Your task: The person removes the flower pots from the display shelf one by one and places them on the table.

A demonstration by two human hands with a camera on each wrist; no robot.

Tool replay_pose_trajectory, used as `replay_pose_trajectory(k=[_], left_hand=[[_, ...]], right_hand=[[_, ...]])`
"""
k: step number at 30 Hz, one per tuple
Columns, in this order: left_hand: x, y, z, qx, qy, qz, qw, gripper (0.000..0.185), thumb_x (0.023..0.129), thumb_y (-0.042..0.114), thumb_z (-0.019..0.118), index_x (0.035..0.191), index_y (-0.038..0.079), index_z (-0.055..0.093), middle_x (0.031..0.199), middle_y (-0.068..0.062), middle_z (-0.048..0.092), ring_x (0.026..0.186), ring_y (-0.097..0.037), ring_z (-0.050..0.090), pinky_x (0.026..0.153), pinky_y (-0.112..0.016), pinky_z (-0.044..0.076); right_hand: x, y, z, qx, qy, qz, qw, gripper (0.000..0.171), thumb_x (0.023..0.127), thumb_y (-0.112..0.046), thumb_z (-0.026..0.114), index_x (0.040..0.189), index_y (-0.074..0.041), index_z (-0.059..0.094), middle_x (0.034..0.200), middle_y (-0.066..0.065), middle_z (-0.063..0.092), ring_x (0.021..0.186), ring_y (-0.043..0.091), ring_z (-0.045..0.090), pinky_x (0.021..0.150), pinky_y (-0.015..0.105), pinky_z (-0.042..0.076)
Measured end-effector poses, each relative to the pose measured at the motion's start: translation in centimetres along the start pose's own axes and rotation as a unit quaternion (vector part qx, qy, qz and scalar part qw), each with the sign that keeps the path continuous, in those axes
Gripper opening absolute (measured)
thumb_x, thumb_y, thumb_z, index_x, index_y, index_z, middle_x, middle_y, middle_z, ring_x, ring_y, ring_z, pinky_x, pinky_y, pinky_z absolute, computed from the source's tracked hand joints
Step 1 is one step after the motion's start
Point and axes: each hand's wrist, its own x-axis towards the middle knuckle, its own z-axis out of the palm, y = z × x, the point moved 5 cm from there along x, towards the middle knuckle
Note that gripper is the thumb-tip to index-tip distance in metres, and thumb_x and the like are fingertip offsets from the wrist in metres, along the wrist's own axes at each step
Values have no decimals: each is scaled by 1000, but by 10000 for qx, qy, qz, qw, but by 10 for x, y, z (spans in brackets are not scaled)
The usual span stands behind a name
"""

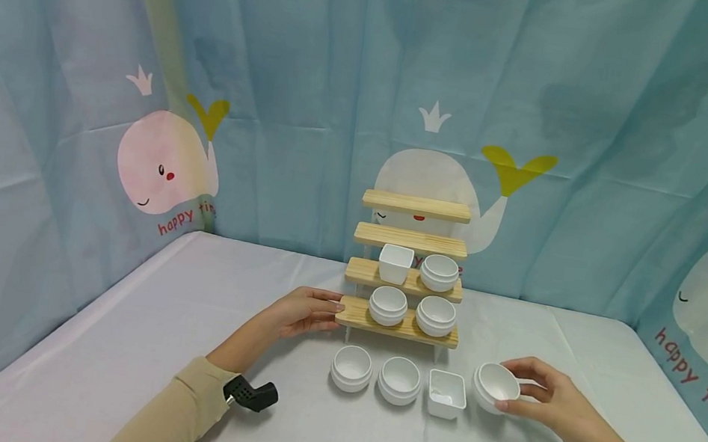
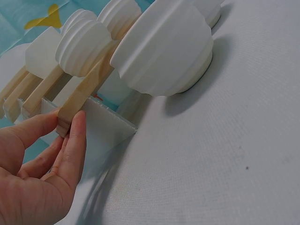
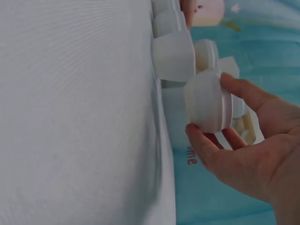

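Note:
My left hand (image 1: 307, 313) pinches the left end of the lowest wooden shelf (image 1: 354, 315) of a stepped display rack, thumb and fingers on opposite faces in the left wrist view. In my right hand (image 1: 549, 399) is a round white bowl (image 1: 497, 387), gripped by its side between thumb and fingers. The right wrist view shows this bowl (image 3: 206, 101) tipped slightly and raised off the tabletop. Just left of it stand a square white bowl (image 1: 447, 394) and two round white bowls, one in the middle (image 1: 399, 381) and one at the left (image 1: 351, 369).
On the lowest shelf sit two round bowls, left (image 1: 388, 306) and right (image 1: 436, 316). The shelf above carries a square bowl (image 1: 395, 264) and a round one (image 1: 439, 273). Higher shelves (image 1: 411, 240) rise behind. A whale-print curtain (image 1: 317, 95) hangs behind the white-covered table (image 1: 237, 280).

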Motion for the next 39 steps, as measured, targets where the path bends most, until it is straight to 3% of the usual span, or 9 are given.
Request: replay_pose_trajectory(k=[20,39], left_hand=[[1,0,1,11,-35,2,10000,50,103,1,66,149,-10,49,113,-14,69,87,-14,74,80,-25,67],[1,0,0,25,-6,6,10000,49,104,1,65,149,-10,50,113,-14,70,87,-14,74,80,-24,66]], right_hand=[[4,13,1,-43,-459,182,9988,59,91,-13,83,135,10,51,130,14,59,109,16,65,84,27,61],[5,16,4,53,-652,54,9978,54,90,-11,83,132,8,55,128,11,60,106,12,66,84,26,60]])
